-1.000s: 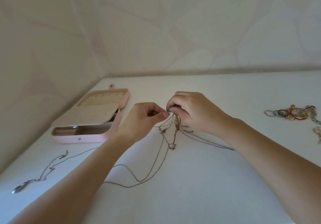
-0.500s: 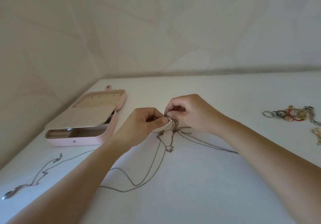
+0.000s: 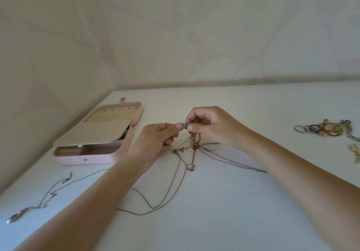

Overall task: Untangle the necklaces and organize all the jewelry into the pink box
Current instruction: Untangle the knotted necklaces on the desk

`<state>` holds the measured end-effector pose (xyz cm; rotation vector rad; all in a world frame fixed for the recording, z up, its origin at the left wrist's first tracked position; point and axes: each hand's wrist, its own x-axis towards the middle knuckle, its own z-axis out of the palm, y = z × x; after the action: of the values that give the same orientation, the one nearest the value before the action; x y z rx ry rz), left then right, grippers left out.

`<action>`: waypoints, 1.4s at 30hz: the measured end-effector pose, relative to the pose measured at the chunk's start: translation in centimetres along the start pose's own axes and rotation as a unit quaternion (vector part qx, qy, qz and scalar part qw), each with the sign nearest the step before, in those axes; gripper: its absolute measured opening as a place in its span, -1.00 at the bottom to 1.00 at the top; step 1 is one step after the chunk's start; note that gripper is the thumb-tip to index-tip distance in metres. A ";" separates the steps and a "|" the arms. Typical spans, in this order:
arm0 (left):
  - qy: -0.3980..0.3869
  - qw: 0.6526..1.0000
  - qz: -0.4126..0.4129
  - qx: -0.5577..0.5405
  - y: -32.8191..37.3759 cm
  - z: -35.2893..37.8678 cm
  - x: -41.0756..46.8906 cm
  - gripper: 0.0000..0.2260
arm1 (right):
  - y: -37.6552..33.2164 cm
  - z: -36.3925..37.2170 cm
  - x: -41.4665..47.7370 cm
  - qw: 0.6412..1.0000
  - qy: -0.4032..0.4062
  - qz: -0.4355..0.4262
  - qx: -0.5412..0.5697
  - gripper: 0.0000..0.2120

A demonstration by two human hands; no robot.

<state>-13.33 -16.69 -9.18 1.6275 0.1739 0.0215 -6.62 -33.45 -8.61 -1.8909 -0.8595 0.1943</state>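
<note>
White tabletop [image 3: 233, 221] against a pale patterned wall; head view only. Pink box [image 3: 87, 160] sits far left w/ lid thrown back and a beige inner flap half over its compartments. No jewelry visible in it from here.

Left hand [image 3: 153, 143] & right hand [image 3: 212, 124] meet above mid-table. Thumb + forefinger of each are pinched on a small dark bit [image 3: 183, 125] at the top of the tangled necklaces [image 3: 194, 141]. It could be a clasp or a ring, too small to tell. Other fingers curled in.

The gold-ish knot hangs just below the fingertips, its lower part reaching the table. Long chain loops [image 3: 161, 202] trail toward the viewer & out under the right forearm. One separate necklace [image 3: 52, 194] lies apart at near left. A pile of rings and bracelets [image 3: 327, 130] is well apart at right, untouched.

Step in hand, prob.: opening that clasp or freeing one end so a chain can be threaded out. To do it well:
- Keep the pinch light & work w/ slack, since pulling would likely tighten the knot.
- Set the knot down, spread the strands flat, follow one end thru.

Risk: fine links may kink or snap if yanked. Task looks early, w/ nothing boxed yet as far as can be seen.
</note>
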 end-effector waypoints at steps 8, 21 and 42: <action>-0.010 1.000 0.009 -0.009 0.4 -0.4 -0.2 -0.89 | 0.2 -0.2 0.0 1.000 0.024 0.001 0.017 -0.90; 0.007 0.999 0.009 -0.032 0.4 -0.5 0.0 -0.90 | -0.2 -0.3 0.0 0.997 0.031 0.006 0.064 -0.91; -0.041 0.824 0.225 0.519 -3.5 1.7 -4.9 -0.59 | 2.3 1.1 -3.7 0.975 0.039 -0.076 -0.207 -0.66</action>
<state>-18.37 -18.79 -12.34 2.7310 -0.3448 0.2591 -8.73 -35.58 -11.92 -2.1861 -1.0443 -0.1654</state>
